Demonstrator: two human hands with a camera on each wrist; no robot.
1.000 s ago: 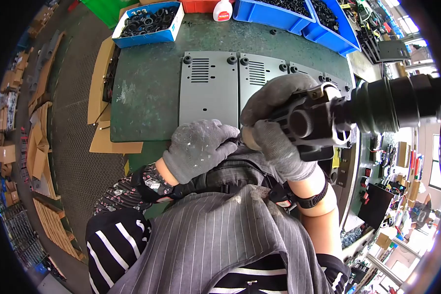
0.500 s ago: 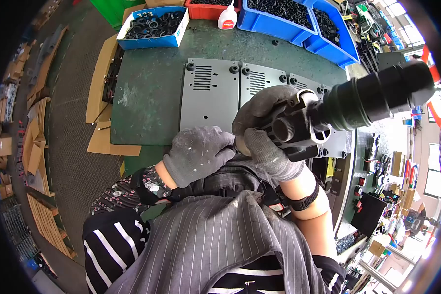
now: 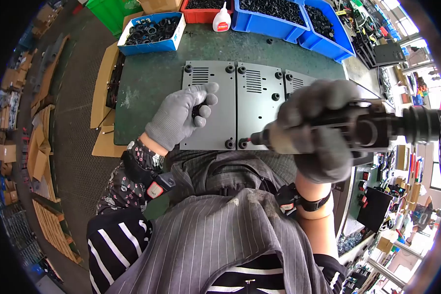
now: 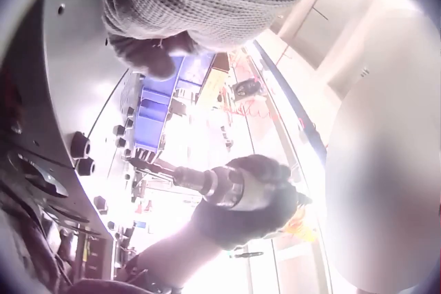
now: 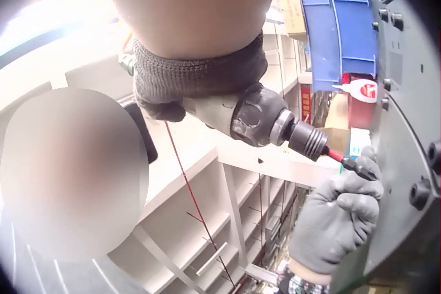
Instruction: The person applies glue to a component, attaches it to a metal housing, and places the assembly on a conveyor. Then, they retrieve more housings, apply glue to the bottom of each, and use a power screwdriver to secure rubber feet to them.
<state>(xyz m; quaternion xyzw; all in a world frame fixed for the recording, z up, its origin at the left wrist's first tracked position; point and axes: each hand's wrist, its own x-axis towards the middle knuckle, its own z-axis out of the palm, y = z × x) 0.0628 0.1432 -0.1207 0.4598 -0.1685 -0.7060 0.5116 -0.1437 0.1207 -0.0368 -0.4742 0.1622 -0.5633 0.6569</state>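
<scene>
Fastening along the near edge, by the look of it.
The right hand (image 3: 313,130) grips the screwdriver (image 3: 372,130), its bit (image 3: 254,139) at the middle panel's (image 3: 257,105) near-left foot (image 3: 243,143). The left hand (image 3: 181,115) pinches a black part (image 3: 197,110) over the left panel (image 3: 208,132). The next move probably calls for seating the bit squarely.

- No text reads clearly in any view.
- Bottle (image 3: 222,22), 12 o'clock on the counter (image 3: 147,98): red label, print too small.
- Blue box (image 3: 152,34), 11 o'clock: dark marks on its white flap, illegible.
- Tag (image 3: 154,188) on left wrist strap: red and white, unreadable.
- Driver (image 3: 377,130): no legible marking.
</scene>
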